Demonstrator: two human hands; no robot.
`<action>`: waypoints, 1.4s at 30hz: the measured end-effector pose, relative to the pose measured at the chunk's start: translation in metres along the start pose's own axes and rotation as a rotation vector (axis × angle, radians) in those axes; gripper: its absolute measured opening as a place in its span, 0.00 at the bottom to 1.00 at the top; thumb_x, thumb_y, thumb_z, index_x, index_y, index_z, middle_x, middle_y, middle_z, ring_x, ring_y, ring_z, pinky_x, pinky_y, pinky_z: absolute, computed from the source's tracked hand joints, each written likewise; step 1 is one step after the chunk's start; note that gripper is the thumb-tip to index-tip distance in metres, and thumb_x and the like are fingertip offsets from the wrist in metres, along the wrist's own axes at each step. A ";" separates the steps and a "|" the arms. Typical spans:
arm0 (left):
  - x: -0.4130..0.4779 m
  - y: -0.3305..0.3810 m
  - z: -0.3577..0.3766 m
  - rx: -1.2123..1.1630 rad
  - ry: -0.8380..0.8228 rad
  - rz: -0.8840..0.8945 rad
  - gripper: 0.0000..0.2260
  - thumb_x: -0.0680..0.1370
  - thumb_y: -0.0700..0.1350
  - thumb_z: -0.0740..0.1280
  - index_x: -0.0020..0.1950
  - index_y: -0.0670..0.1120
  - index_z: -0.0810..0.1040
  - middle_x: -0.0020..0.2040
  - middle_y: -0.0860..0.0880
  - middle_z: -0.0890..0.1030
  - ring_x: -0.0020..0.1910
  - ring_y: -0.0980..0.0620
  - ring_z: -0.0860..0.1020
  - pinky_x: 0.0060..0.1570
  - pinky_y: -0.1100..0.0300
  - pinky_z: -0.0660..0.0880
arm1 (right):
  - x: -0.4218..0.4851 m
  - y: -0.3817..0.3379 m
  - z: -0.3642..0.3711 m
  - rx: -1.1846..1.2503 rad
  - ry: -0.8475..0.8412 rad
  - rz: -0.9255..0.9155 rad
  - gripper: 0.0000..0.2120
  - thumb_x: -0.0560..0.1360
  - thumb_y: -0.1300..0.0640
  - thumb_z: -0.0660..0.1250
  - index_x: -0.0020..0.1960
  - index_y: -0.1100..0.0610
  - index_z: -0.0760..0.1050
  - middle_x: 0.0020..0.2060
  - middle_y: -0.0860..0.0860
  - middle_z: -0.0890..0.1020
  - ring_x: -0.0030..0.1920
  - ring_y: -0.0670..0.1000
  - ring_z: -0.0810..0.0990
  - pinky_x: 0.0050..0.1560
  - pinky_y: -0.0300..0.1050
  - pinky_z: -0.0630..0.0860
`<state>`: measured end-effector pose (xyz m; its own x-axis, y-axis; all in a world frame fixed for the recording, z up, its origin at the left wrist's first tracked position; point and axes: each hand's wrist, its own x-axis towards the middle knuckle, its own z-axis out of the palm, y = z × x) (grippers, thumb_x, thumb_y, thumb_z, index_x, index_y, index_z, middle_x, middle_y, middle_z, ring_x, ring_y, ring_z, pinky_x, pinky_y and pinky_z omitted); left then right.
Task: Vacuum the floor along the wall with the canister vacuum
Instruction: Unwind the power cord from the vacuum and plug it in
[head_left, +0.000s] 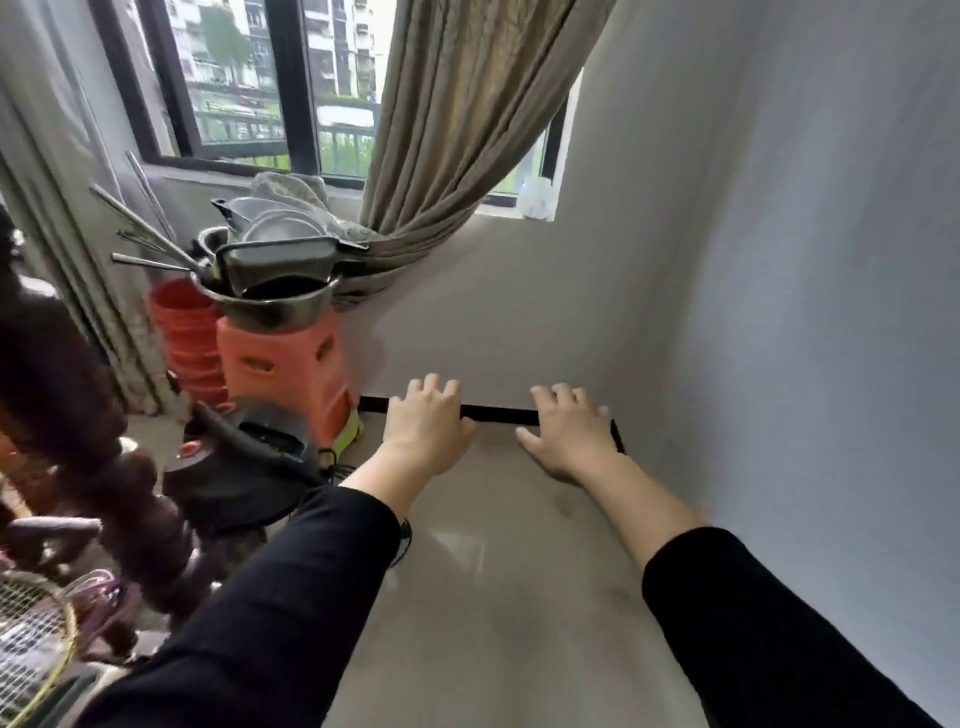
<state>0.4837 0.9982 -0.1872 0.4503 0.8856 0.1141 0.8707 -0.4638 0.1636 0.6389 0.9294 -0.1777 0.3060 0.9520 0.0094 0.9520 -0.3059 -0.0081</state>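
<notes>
Soft daylight enters through the window (270, 88) at upper left, leaving the white wall (779, 260) evenly lit and a pale sheen on the floor (493, 597). Wide-angle distortion bends the edges, and the dark clutter (67, 415) at left is blurred.

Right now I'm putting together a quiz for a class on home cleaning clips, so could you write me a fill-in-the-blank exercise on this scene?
1. The metal pots are stacked on an ____ plastic stool.
2. The canister vacuum sits on the floor to the ____ of both hands.
3. The left hand and the right hand hold ____.
4. The sleeves on both arms are ____.

Missing words: orange; left; nothing; black.
</notes>
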 end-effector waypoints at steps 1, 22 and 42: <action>0.021 -0.011 0.008 -0.005 -0.024 -0.038 0.19 0.78 0.52 0.58 0.68 0.46 0.69 0.66 0.45 0.70 0.65 0.44 0.68 0.58 0.50 0.68 | 0.025 -0.004 0.009 -0.018 -0.025 -0.035 0.28 0.79 0.42 0.57 0.74 0.53 0.59 0.71 0.55 0.64 0.71 0.57 0.61 0.68 0.61 0.62; 0.219 -0.330 0.166 -0.226 -0.305 -0.874 0.23 0.80 0.51 0.58 0.73 0.46 0.64 0.70 0.44 0.67 0.68 0.43 0.65 0.62 0.48 0.68 | 0.408 -0.249 0.178 -0.028 -0.445 -0.556 0.28 0.80 0.43 0.56 0.76 0.53 0.56 0.71 0.54 0.64 0.71 0.57 0.60 0.67 0.61 0.62; 0.271 -0.389 0.327 -0.135 -0.143 -0.869 0.24 0.62 0.39 0.79 0.58 0.42 0.82 0.58 0.44 0.81 0.62 0.45 0.74 0.57 0.48 0.77 | 0.526 -0.338 0.371 -0.184 -0.833 -1.004 0.26 0.80 0.46 0.57 0.76 0.53 0.57 0.72 0.54 0.63 0.72 0.58 0.59 0.68 0.60 0.60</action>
<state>0.3321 1.4273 -0.5403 -0.3305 0.9163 -0.2262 0.8895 0.3825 0.2499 0.4762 1.5377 -0.5410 -0.5619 0.4660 -0.6834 0.7685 0.5997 -0.2229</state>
